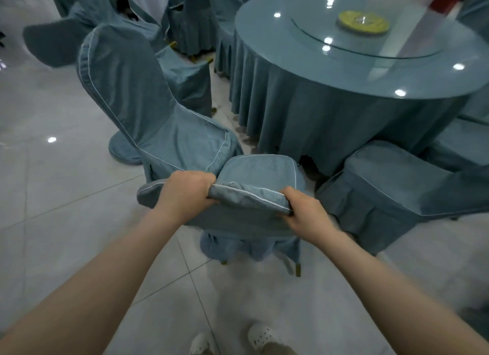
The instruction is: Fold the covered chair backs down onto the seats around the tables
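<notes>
Left hand (pixel 186 193) and right hand (pixel 307 212) grip the chair back (pixel 248 196) (blue-covered), tilted over its seat (pixel 260 169)

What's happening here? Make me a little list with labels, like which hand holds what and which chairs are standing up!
left hand: grips the left end of the blue-grey fabric-covered chair back
right hand: grips its right end
held back: not yet down on its padded seat
covered chair on the left: back upright
covered chair on the right: low and flat, no back standing
round glass-topped table: pleated blue-grey skirt
pale tiled floor: glossy, under everything
</notes>
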`<state>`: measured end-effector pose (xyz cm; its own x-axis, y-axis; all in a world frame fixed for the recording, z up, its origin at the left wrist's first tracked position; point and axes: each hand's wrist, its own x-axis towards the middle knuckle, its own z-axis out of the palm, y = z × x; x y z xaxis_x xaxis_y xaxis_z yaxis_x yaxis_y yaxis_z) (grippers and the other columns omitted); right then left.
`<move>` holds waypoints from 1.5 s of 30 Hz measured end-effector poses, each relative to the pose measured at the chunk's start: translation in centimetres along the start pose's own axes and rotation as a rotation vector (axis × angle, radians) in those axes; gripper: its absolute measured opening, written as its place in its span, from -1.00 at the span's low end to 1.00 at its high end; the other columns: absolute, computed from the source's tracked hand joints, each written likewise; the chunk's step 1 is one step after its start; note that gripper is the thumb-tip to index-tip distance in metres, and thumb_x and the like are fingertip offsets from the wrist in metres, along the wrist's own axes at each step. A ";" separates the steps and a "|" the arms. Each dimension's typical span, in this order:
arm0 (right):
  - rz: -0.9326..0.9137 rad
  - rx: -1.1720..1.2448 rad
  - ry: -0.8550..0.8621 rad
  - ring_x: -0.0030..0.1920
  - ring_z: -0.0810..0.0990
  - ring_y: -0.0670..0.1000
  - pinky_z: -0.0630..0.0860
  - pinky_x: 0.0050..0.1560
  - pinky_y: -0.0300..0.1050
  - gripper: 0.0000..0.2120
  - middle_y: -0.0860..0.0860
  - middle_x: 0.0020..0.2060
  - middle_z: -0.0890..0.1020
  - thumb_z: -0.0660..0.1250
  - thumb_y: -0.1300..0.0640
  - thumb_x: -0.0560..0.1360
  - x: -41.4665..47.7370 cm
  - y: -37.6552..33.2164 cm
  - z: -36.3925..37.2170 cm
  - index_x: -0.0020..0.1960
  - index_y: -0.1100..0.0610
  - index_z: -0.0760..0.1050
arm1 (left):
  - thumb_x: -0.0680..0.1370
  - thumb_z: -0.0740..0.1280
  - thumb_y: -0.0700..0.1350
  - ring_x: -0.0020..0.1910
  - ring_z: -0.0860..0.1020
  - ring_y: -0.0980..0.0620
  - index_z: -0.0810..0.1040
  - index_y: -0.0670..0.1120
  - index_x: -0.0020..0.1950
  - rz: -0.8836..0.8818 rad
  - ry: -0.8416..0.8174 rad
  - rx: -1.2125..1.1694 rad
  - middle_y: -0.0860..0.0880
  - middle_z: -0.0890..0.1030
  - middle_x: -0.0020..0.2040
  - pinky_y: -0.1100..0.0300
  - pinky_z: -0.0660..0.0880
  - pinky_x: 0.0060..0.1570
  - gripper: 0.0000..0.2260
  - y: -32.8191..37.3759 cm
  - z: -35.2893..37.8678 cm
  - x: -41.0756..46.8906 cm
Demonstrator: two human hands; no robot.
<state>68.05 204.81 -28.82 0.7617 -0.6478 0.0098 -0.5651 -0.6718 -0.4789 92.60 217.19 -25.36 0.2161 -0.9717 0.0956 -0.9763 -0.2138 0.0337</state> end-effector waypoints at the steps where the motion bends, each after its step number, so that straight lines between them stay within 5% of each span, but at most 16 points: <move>1: 0.046 -0.006 0.000 -0.05 0.54 0.16 0.30 -0.22 -0.08 -0.76 0.03 -0.07 0.60 0.37 0.14 0.42 -0.4 0.1 0.4 0.05 0.07 0.42 | 0.40 0.38 0.16 -0.11 0.56 -0.15 0.37 -0.01 -0.23 0.043 0.007 -0.001 -0.05 0.61 -0.17 0.09 0.25 -0.24 -0.71 0.1 0.1 0.4; 7: 0.322 0.052 0.024 -0.10 0.54 0.14 0.27 -0.26 -0.11 -0.79 -0.04 -0.16 0.53 0.36 0.16 0.41 -4.8 1.2 3.2 -0.04 -0.01 0.37 | 0.45 0.36 0.09 -0.02 0.55 -0.11 0.45 -0.01 -0.06 0.248 -0.068 0.073 -0.02 0.59 -0.04 0.10 0.17 -0.16 -0.79 3.9 1.8 1.8; 12: 0.448 0.108 0.083 -0.10 0.56 0.09 0.30 -0.25 -0.16 -0.75 -0.12 -0.18 0.52 0.36 0.17 0.40 -6.8 1.5 4.1 -0.05 -0.10 0.37 | 0.45 0.34 0.01 -0.09 0.55 -0.09 0.44 -0.01 -0.11 0.334 -0.015 0.053 -0.01 0.58 -0.12 0.11 0.14 -0.17 -0.86 5.5 3.0 1.7; 18: 0.372 0.001 -0.059 -0.05 0.51 -0.04 0.39 -0.17 -0.13 -0.55 -0.11 -0.05 0.56 0.45 -0.05 0.30 -4.5 -0.8 1.9 0.15 -0.07 0.43 | 0.26 0.52 -0.07 -0.31 0.53 -0.12 0.49 -0.07 -0.21 0.420 0.104 -0.152 -0.03 0.54 -0.31 0.10 0.30 -0.24 -0.75 4.7 3.3 1.1; 21: 0.245 0.049 -0.008 0.01 0.53 -0.04 0.48 -0.05 -0.08 -0.44 -0.10 0.03 0.59 0.47 -0.12 0.29 -2.6 -3.7 1.9 0.23 -0.08 0.41 | 0.21 0.57 -0.07 -0.11 0.57 -0.14 0.56 -0.10 0.04 0.471 0.169 -0.285 -0.07 0.59 -0.09 0.01 0.45 -0.07 -0.54 3.5 3.6 0.9; 24: 0.227 -0.034 0.001 0.03 0.56 0.02 0.47 -0.10 -0.08 -0.52 -0.07 0.05 0.60 0.41 -0.11 0.37 -1.2 -5.3 2.8 0.23 -0.07 0.38 | 0.28 0.55 0.06 0.33 0.37 -0.17 0.40 -0.03 0.35 0.252 0.012 -0.297 -0.05 0.46 0.29 -0.14 0.23 0.31 -0.31 0.0 4.1 1.2; 26: 0.246 -0.172 0.004 -0.04 0.59 0.08 0.39 -0.20 -0.09 -0.67 -0.06 -0.02 0.61 0.32 -0.08 0.43 -1.0 -5.4 3.4 0.15 -0.04 0.39 | 0.33 0.49 0.15 0.48 0.14 -0.13 0.27 0.09 0.42 0.044 -0.127 -0.249 0.05 0.34 0.40 -0.26 -0.01 0.39 -0.28 -2.1 4.3 1.4; 31: 0.249 -0.268 0.059 -0.14 0.59 0.12 0.29 -0.28 -0.09 -0.78 -0.05 -0.14 0.61 0.27 -0.03 0.41 -1.0 -3.7 3.3 0.02 0.00 0.41 | 0.38 0.46 0.11 0.51 0.05 -0.08 0.21 0.21 0.42 0.064 -0.197 -0.272 0.10 0.27 0.44 -0.37 -0.11 0.35 -0.32 -1.2 4.8 3.1; 45: 0.245 -0.276 0.054 -0.13 0.59 0.19 0.31 -0.25 -0.05 -0.71 0.01 -0.12 0.63 0.26 -0.15 0.46 5.3 3.2 -0.3 -0.02 0.04 0.33 | 0.39 0.45 0.13 0.51 0.05 -0.05 0.18 0.19 0.45 0.073 -0.172 -0.290 0.08 0.27 0.46 -0.29 -0.14 0.39 -0.29 0.9 6.1 13.5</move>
<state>70.21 199.14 -30.02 0.5794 -0.8146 -0.0263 -0.7986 -0.5609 -0.2181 94.54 203.29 -30.10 0.1164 -0.9914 -0.0603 -0.9397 -0.1295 0.3166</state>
